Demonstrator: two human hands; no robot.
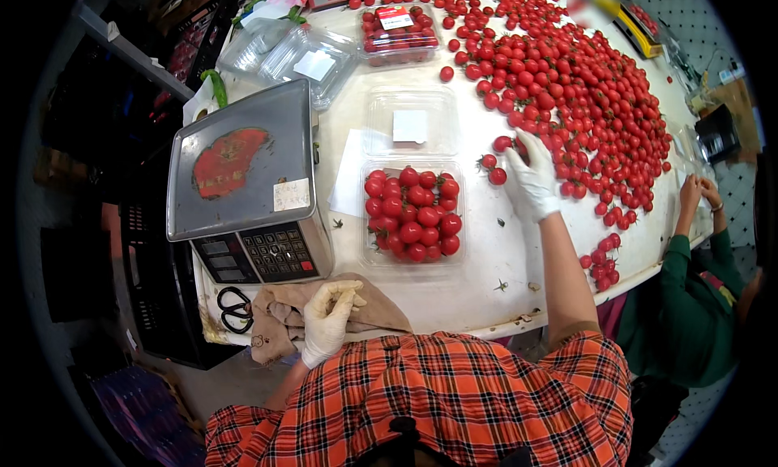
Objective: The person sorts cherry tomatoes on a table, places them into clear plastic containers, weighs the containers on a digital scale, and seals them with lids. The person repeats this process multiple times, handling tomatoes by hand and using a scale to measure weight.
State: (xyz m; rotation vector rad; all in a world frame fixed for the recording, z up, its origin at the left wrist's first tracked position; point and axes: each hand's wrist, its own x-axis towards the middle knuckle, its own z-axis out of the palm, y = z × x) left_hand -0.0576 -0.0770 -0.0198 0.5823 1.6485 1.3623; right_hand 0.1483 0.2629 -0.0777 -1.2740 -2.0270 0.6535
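Observation:
My right hand [535, 178], in a white glove, reaches to the near left edge of a large heap of cherry tomatoes [583, 102]. Its thumb and forefinger are around a tomato there; whether they grip it is unclear. A few loose tomatoes [497, 176] lie just left of that hand. Before me an open clear plastic clamshell box [463, 224] holds many cherry tomatoes, its lid [378, 117] folded back on the far side. My left hand [331, 318], also gloved, hovers over or rests on a brown cloth [383, 309], fingers curled, nothing visible in them.
A weighing scale [243, 163] stands at left, with black-handled scissors [234, 310] below it. Farther back are empty clamshells [328, 81], a green pepper [217, 89] and a closed tomato box [401, 53]. A co-worker's hands [699, 190] are at the right edge.

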